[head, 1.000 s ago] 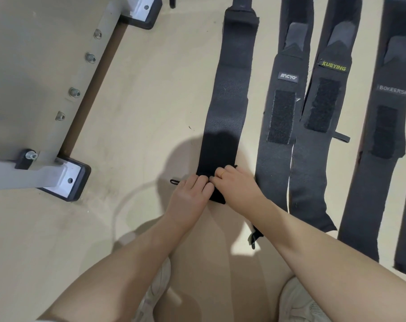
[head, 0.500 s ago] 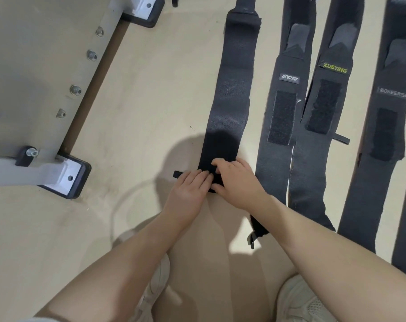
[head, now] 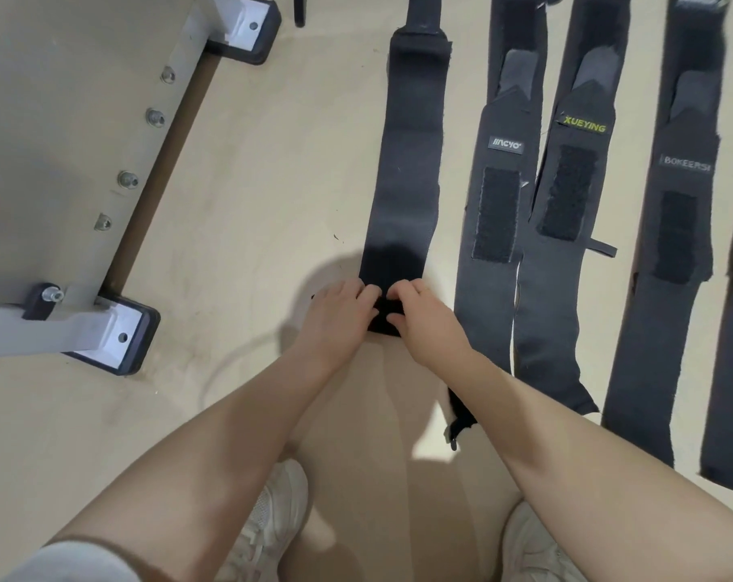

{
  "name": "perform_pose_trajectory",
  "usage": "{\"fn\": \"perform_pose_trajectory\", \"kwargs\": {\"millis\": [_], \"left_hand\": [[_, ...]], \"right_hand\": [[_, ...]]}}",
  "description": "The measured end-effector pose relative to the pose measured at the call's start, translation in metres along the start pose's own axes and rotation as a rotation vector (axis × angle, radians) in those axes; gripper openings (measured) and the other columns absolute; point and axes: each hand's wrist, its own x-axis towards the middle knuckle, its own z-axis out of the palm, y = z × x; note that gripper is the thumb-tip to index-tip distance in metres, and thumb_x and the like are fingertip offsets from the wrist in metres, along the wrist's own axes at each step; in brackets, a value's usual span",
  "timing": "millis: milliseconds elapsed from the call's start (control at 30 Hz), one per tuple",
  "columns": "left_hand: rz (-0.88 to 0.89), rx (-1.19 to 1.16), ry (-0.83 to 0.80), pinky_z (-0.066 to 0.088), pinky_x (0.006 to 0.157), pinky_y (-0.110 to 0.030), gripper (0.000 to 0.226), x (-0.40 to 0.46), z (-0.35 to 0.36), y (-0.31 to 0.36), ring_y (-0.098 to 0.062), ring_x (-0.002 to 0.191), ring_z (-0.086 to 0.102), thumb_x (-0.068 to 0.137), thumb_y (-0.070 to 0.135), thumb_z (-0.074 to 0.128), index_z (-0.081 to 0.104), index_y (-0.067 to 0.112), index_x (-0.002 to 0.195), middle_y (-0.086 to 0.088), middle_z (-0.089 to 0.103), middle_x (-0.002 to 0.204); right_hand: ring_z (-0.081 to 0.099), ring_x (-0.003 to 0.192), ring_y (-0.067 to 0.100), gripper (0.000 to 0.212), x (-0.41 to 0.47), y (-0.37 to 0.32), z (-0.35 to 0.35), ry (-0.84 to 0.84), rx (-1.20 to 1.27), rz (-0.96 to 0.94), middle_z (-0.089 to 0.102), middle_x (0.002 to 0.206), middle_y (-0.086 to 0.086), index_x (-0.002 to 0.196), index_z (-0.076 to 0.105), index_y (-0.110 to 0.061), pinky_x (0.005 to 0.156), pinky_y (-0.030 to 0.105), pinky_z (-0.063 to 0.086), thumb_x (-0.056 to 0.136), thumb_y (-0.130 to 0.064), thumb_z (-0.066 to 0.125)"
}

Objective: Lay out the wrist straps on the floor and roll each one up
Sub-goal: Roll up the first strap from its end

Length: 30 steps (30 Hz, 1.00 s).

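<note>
Grip: left hand [head: 339, 317] and right hand [head: 423, 319] pinch rolled end of plain strap [head: 407, 161].
Hidden: roll mostly under fingers.
Cut off: strap's far end.

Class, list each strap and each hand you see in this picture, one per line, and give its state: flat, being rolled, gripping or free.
Plain strap: near end rolled up, the rest flat on the floor.
MACYO strap: flat, unrolled.
XUEYING strap: flat, unrolled, partly overlapping the MACYO strap.
BOKEERSI strap: flat, unrolled.
Left hand: grips the roll.
Right hand: grips the roll.
</note>
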Motion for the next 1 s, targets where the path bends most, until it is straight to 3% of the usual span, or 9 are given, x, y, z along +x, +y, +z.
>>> {"fn": "perform_pose_trajectory", "kwargs": {"millis": [67,133,333,433,500,633,767,900,1000], "left_hand": [[0.079,0.057,0.028,0.027,0.067,-0.029,0.011,0.001,-0.006,0.005,-0.029,0.084,0.055,0.081,0.010,0.061,0.060,0.009,0.092,-0.008,0.057,0.091],[0.152,0.172,0.096,0.027,0.065,-0.029,0.028,-0.003,0.002,0.004,-0.024,0.072,0.053,0.061,0.008,0.074,0.056,0.011,0.082,-0.004,0.054,0.082],[0.208,0.200,0.252,0.034,0.080,-0.034,0.039,-0.021,0.028,-0.005,-0.025,0.094,0.056,0.079,0.011,0.051,0.052,0.005,0.117,-0.009,0.063,0.105],[0.150,0.156,0.107,0.040,0.079,-0.036,0.054,-0.003,0.019,-0.002,-0.026,0.081,0.066,0.058,0.005,0.076,0.064,0.006,0.111,-0.007,0.067,0.090],[0.150,0.046,0.029,0.047,0.081,-0.035,0.052,0.004,0.010,-0.003,-0.029,0.088,0.066,0.065,0.004,0.078,0.065,0.005,0.115,-0.010,0.066,0.096],[0.092,-0.098,-0.020,0.013,0.108,-0.028,0.037,0.012,0.004,-0.009,-0.022,0.117,0.051,0.093,0.019,0.054,0.050,0.015,0.130,-0.002,0.057,0.124],[0.070,-0.165,-0.009,0.018,0.102,-0.026,0.038,0.013,0.001,-0.010,-0.019,0.118,0.050,0.087,0.023,0.062,0.055,0.019,0.125,0.003,0.058,0.124],[0.110,-0.003,0.063,0.032,0.089,-0.034,0.055,0.014,-0.005,-0.012,-0.029,0.096,0.063,0.058,0.019,0.086,0.067,0.014,0.110,-0.006,0.064,0.105],[0.098,-0.065,0.014,0.030,0.093,-0.032,0.044,0.020,-0.015,-0.007,-0.026,0.114,0.052,0.084,0.020,0.066,0.054,0.015,0.126,-0.001,0.058,0.122]], "right_hand": [[0.054,0.095,0.025,0.024,0.003,-0.002,0.001,-0.001,0.000,0.046,0.049,0.120,0.006,0.120,0.050,-0.011,0.078,0.038,0.047,0.099,-0.022,0.045],[0.053,0.097,0.023,0.022,0.003,-0.005,0.006,0.027,0.019,0.103,0.049,0.119,0.006,0.118,0.052,-0.011,0.079,0.037,0.045,0.099,-0.021,0.044],[0.043,0.111,0.021,0.019,0.002,-0.020,0.012,0.210,0.007,0.358,0.048,0.123,0.001,0.114,0.054,-0.019,0.080,0.031,0.035,0.096,-0.024,0.049],[0.056,0.080,0.022,0.014,0.002,-0.016,0.012,0.372,-0.184,0.146,0.060,0.091,0.002,0.083,0.063,-0.016,0.060,0.030,0.038,0.076,-0.017,0.075],[0.056,0.065,0.021,0.014,-0.004,-0.008,0.015,0.359,-0.280,-0.007,0.061,0.078,0.000,0.073,0.064,-0.016,0.054,0.027,0.038,0.070,-0.019,0.078],[0.055,0.069,0.022,0.032,-0.009,0.004,0.012,0.283,-0.432,-0.176,0.061,0.081,-0.001,0.089,0.062,-0.015,0.057,0.029,0.040,0.060,-0.010,0.076],[0.057,0.072,0.024,0.034,0.004,0.008,0.000,0.190,-0.337,-0.199,0.063,0.082,0.003,0.093,0.064,-0.012,0.059,0.030,0.042,0.063,-0.006,0.077],[0.049,0.107,0.025,0.033,0.008,0.015,-0.008,0.034,-0.338,-0.217,0.054,0.120,0.007,0.128,0.047,-0.009,0.092,0.032,0.038,0.097,-0.023,0.045],[0.047,0.110,0.025,0.038,0.012,0.013,-0.011,0.042,-0.151,-0.105,0.052,0.124,0.009,0.135,0.044,-0.009,0.091,0.034,0.039,0.099,-0.023,0.042]]}}
